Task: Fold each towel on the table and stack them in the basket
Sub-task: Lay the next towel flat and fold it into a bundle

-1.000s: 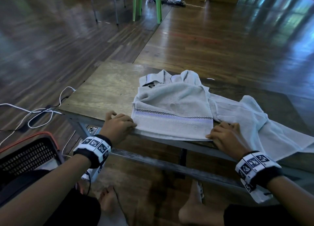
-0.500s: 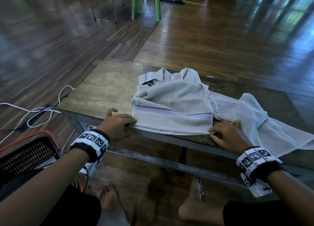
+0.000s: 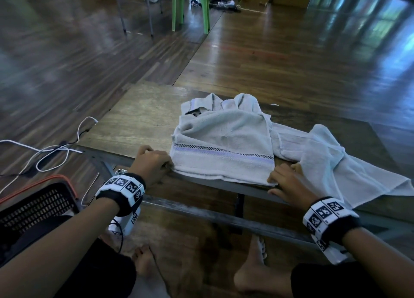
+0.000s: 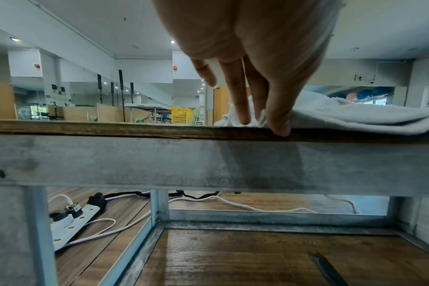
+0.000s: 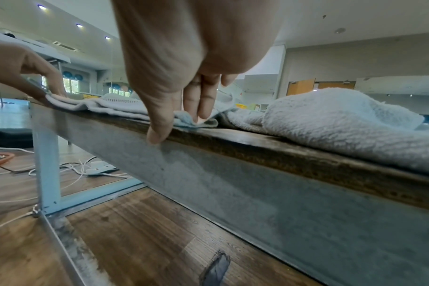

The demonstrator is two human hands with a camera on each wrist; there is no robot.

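Striped towel [image 3: 224, 147]: centre frame, at the near edge of the table [image 3: 139, 123], folded over, far end rumpled.
Left hand [image 3: 150, 166]: pinching its near-left corner.
Right hand [image 3: 289, 183]: pinching its near-right corner.
Handling: judged soft, light, limp; sags unless held at both corners.
Second towel [image 3: 340, 163]: right of frame, unfolded.
Basket [image 3: 35, 206]: lower left, on the floor.

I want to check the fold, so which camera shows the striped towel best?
The head view: the striped towel lies whole on the table, with the left hand and right hand at its near corners. The left wrist and right wrist views show only its near edge, side-on, at the fingertips.
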